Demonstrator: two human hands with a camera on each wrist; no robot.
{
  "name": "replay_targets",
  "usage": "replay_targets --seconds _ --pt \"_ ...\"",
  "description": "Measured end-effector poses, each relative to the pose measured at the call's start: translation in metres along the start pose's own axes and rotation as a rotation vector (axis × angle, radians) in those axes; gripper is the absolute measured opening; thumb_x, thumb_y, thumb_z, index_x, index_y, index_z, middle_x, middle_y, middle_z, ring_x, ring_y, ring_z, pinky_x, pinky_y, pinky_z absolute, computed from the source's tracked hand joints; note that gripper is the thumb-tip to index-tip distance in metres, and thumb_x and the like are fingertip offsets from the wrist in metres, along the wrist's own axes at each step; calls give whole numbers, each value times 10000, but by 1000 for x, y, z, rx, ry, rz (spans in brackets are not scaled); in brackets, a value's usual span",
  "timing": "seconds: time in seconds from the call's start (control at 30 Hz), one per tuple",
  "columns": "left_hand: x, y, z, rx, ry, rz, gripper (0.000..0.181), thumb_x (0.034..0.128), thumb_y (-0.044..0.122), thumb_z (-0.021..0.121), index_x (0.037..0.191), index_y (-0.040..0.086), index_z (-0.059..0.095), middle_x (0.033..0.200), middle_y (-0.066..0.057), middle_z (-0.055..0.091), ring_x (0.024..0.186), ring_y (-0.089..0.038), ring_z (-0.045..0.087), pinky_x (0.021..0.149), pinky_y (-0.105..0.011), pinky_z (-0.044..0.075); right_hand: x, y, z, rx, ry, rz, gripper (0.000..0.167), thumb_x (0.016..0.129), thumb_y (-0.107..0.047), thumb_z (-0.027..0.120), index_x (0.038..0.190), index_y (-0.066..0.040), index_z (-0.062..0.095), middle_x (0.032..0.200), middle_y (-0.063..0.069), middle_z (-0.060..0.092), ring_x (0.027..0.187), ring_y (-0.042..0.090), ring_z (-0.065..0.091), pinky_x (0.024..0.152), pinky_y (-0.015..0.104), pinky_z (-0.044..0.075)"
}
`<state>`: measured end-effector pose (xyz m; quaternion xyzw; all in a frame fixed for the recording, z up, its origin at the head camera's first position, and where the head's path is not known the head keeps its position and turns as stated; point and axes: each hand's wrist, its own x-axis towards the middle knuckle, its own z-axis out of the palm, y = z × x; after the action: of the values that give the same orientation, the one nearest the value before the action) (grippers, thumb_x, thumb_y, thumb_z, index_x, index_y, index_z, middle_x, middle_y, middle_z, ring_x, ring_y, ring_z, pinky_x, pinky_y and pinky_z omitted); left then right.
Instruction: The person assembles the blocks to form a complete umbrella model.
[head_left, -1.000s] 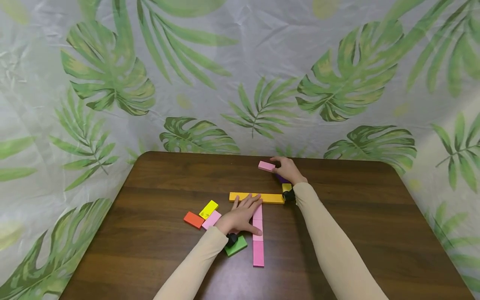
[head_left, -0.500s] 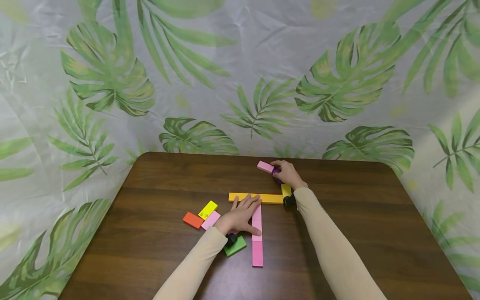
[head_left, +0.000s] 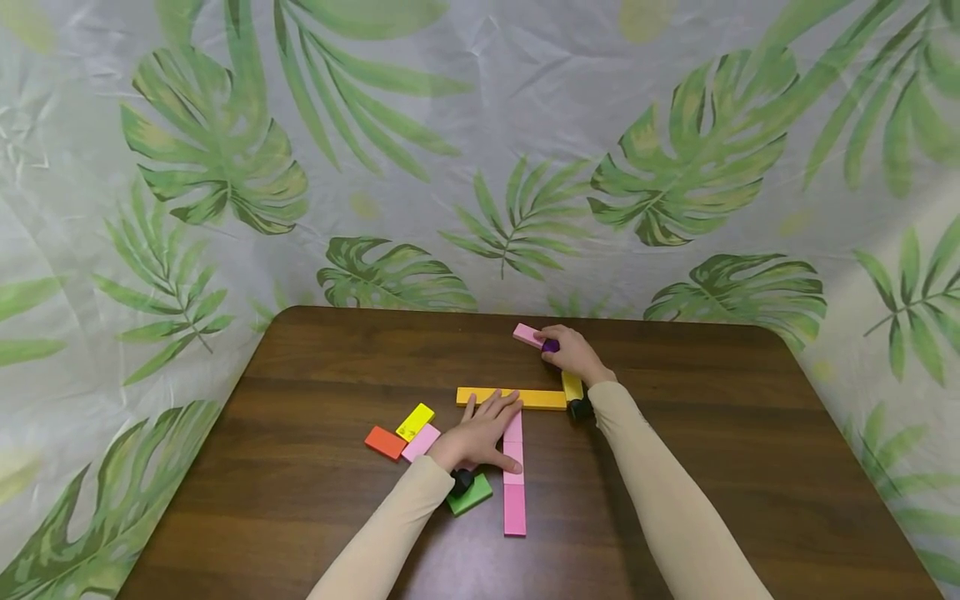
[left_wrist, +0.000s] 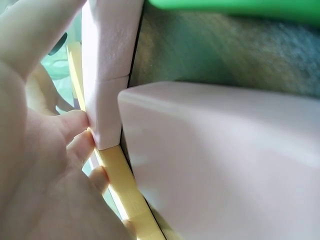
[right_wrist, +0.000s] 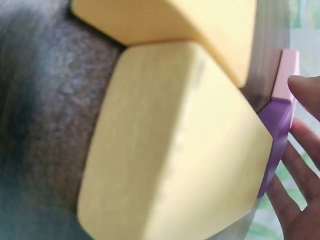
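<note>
My left hand (head_left: 480, 435) lies with spread fingers across the orange row of blocks (head_left: 543, 400), its thumb on the pink column of blocks (head_left: 514, 508). In the left wrist view its fingertips touch the pink and orange edges. Farther back, my right hand (head_left: 576, 354) has the purple block (head_left: 551, 345) between thumb and index finger. The purple block adjoins a pink block (head_left: 525, 333), whose end the index finger touches. In the right wrist view the purple block (right_wrist: 275, 120) meets the near yellow block (right_wrist: 165, 145). A yellow block (head_left: 572, 385) sits under the right wrist.
Left of the left hand lie a red block (head_left: 386, 442), a yellow block (head_left: 415, 422) and a loose pink block (head_left: 421, 442). A green block (head_left: 471, 496) sits partly under the left wrist. Behind the brown table (head_left: 720, 400) hangs a leaf-patterned cloth (head_left: 555, 83).
My right hand has shifted slightly down, from the pink block onto the purple one. The purple and pink blocks have turned a little. The left hand stays put.
</note>
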<state>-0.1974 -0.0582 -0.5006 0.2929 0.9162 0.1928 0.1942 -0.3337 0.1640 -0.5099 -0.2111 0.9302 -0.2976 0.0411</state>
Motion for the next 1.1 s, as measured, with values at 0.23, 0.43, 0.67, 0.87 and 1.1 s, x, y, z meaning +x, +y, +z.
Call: replay_targets --seconds 0.23,0.43,0.67,0.87,1.1 --pt "1 -1 0 -8 -9 -6 1011 773 496 739 1536 119 194 1599 -9 95 1454 -219 -6 1112 -527 -67 -2 -3 0 23 -8 11 455 872 -52 651 1314 9 562 1380 223 470 1272 407 413 1048 509 318" --pt "2 -3 1 -3 -3 -2 1012 768 498 744 1533 115 204 1597 -13 101 1454 -226 4 1112 -534 -58 -3 0 2 36 3 2 463 878 -54 651 1326 3 552 1404 212 451 1291 404 392 1049 509 315" --pt "2 0 0 8 -5 -3 1016 768 503 743 1535 119 198 1598 -7 95 1454 -221 5 1113 -532 -55 -10 1 -4 96 55 -4 474 871 -27 656 1329 16 542 1415 218 438 1309 406 370 1058 518 295" --pt "1 5 -4 43 -12 -25 1013 761 511 747 1530 118 218 1594 -13 119 1453 -229 36 1118 -535 -20 -24 2 -12 107 87 -30 471 880 -20 629 1338 21 527 1410 219 444 1304 402 379 1057 533 289" --pt "3 11 -9 69 -19 -61 971 762 503 749 1514 114 273 1579 -28 179 1445 -246 100 1124 -533 35 -43 5 -21 101 100 -46 480 874 -3 637 1336 41 518 1403 232 445 1294 405 392 1048 546 292"
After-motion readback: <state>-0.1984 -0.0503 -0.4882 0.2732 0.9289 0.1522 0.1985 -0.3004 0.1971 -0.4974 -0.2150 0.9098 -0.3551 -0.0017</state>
